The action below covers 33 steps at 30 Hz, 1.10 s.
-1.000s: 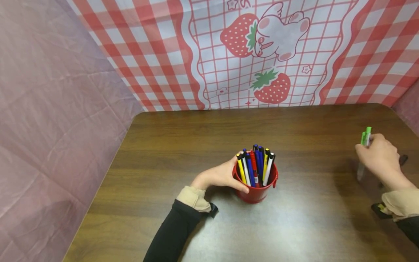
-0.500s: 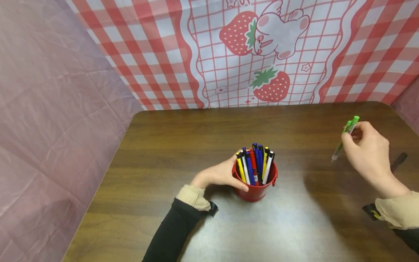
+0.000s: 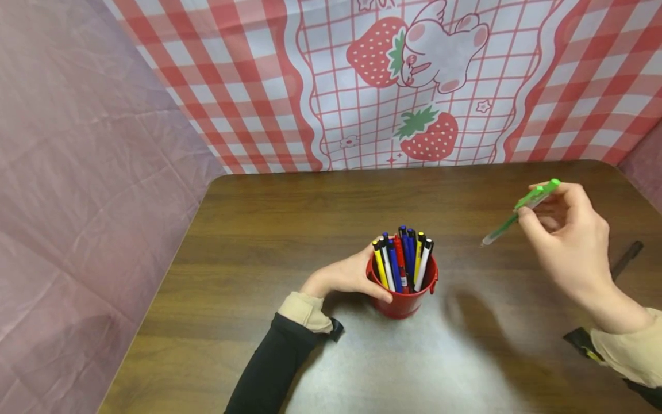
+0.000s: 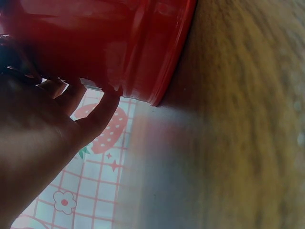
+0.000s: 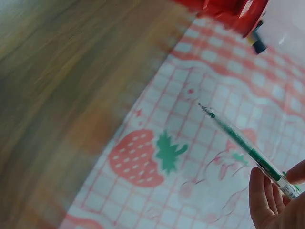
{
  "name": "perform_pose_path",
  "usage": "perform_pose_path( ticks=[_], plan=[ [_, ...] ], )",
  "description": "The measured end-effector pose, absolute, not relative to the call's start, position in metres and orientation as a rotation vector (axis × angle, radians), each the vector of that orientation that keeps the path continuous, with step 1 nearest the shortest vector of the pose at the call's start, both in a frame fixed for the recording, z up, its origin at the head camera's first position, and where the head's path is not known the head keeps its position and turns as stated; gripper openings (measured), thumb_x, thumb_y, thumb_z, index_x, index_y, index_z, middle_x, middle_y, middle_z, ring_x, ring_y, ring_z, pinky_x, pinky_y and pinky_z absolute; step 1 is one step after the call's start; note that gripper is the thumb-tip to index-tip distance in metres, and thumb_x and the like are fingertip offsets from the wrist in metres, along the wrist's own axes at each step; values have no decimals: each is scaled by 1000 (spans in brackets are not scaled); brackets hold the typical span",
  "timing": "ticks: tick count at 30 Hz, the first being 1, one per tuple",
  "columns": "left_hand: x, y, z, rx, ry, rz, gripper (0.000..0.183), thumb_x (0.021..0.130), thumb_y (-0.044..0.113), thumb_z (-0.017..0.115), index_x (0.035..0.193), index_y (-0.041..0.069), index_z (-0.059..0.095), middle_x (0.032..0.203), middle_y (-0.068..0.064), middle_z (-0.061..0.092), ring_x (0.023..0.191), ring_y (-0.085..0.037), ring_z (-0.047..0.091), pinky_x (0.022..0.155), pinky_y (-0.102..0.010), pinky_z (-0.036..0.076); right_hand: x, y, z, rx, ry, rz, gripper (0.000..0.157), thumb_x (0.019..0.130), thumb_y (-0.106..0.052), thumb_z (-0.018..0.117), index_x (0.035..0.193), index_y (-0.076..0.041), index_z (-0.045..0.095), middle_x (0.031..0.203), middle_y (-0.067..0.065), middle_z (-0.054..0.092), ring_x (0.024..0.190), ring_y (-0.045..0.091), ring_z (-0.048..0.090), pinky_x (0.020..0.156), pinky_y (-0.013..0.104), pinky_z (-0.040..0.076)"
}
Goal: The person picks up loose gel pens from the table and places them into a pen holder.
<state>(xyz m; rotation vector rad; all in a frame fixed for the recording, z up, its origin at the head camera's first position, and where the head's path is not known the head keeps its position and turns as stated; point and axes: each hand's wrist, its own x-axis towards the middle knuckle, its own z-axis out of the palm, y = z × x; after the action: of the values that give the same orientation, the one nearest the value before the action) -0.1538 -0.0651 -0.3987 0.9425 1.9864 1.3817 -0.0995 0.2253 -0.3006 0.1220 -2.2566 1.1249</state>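
Observation:
A small red bucket (image 3: pixel 397 306) stands upright on the table, packed with several pens (image 3: pixel 403 261) in yellow, white, blue and red. My left hand (image 3: pixel 351 276) holds the bucket from its left side, thumb across the front; the left wrist view shows its fingers (image 4: pixel 102 114) against the red wall. To the right, above the table, my right hand (image 3: pixel 574 247) pinches a clear pen with green ends (image 3: pixel 517 213) between thumb and fingers. The pen slants, its tip pointing down and left toward the bucket. In the right wrist view the pen (image 5: pixel 243 140) shows its bare point.
A black pen (image 3: pixel 627 260) lies on the brown wooden table (image 3: pixel 269 230), partly behind my right hand. At the table's far edge hangs a red and white checked cloth (image 3: pixel 248 86) with strawberries. A pinkish cloth (image 3: pixel 93 172) hangs at the left.
My right hand has lifted the green pen off the right of the table and carried it left, tilting it from near upright to a slant. My left hand stays on the bucket.

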Motion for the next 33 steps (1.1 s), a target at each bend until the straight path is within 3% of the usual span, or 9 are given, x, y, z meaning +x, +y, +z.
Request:
perform_pose_path(
  ticks=[13,22,29,33],
  plan=[
    [-154,-64,-402,963,1960,1419,92,68,7,79,136,16,18,130,-2,42,112,-7,46,97,-21,38,-87,194,-293,676,-1739,1808,60,75,22,49,129,7,27,91,10,61,81,14,64,73,17,51],
    [-154,-64,-402,980,1951,1417,88,69,8,78,135,15,21,128,-2,45,111,-6,47,96,-21,39,-88,176,-297,699,-1881,1630,60,75,19,54,129,9,28,98,8,55,81,9,62,71,14,50],
    [-153,-64,-401,966,1966,1418,95,67,7,79,139,18,17,130,-3,43,112,-5,46,98,-20,37,-89,164,-308,692,-2094,1309,64,66,24,62,124,11,38,95,-3,55,80,0,60,69,10,48],
    [-150,-64,-394,948,1963,1420,94,68,4,78,138,16,17,131,-4,43,111,-4,45,98,-20,36,-89,162,-315,667,-2163,1259,58,68,18,66,122,7,44,90,-4,57,75,-3,59,67,10,48]
  ],
)
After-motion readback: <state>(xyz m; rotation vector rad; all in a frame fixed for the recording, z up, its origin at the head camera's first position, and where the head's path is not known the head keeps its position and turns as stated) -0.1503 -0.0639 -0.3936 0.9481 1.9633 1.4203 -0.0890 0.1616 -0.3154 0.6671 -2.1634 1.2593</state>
